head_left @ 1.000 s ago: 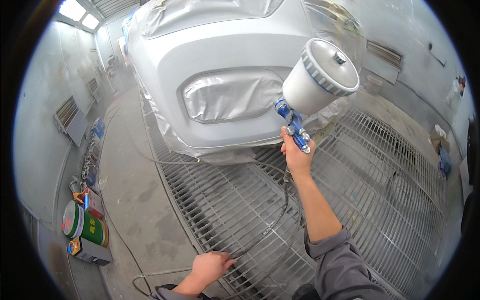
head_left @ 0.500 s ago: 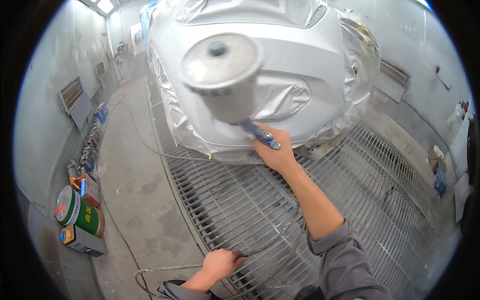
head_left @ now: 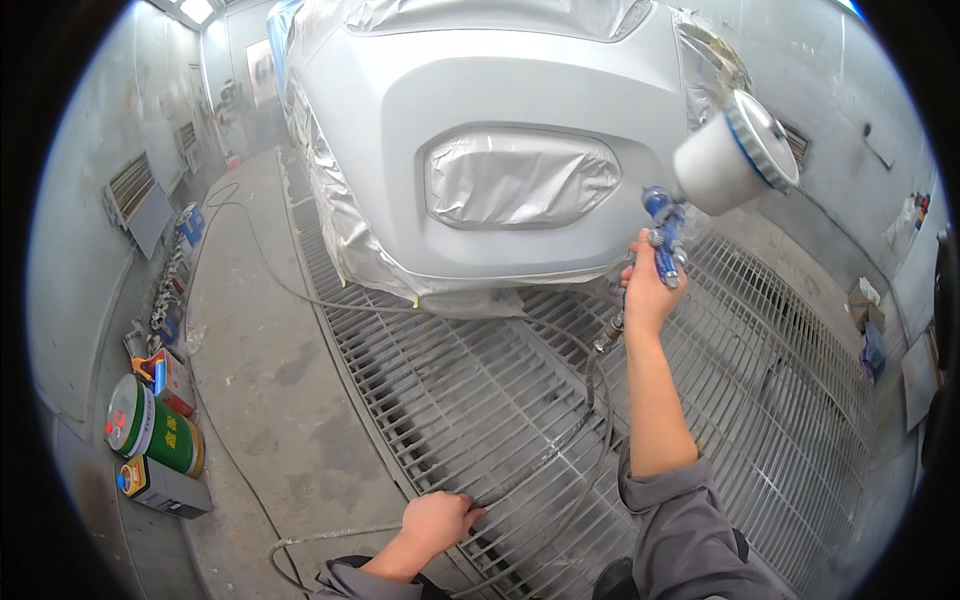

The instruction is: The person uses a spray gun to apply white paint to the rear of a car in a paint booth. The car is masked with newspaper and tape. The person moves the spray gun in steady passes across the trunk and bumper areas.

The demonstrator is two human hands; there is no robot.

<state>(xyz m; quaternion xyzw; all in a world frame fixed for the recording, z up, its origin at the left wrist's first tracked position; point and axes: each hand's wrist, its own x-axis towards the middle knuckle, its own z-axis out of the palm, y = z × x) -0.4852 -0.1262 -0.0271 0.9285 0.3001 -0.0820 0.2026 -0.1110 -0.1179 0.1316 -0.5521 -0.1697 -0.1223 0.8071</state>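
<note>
My right hand (head_left: 652,292) is wrapped round the handle of a blue spray gun (head_left: 664,232). A white paint cup (head_left: 728,160) with a grey lid sits on the gun, tilted to the right. In front of me is a silver car bumper (head_left: 400,180), and the gun is held near its right side. Wrinkled masking film (head_left: 520,178) covers the panel in the bumper's middle. Low down, my left hand (head_left: 436,526) is closed round an air hose (head_left: 545,458), which runs up to the gun's handle. The fingertips of my left hand are partly hidden.
A metal floor grating (head_left: 470,400) spreads beneath the bumper and my arms. Along the left wall stand a green drum (head_left: 160,428), a rectangular can (head_left: 165,486) and several smaller containers. A cardboard box (head_left: 866,304) rests by the right wall. More hose (head_left: 262,268) trails over the floor.
My right hand has carried the spray gun from the bumper's middle to its right side, and the cup now leans right. My left hand stays on the hose, nearly unmoved.
</note>
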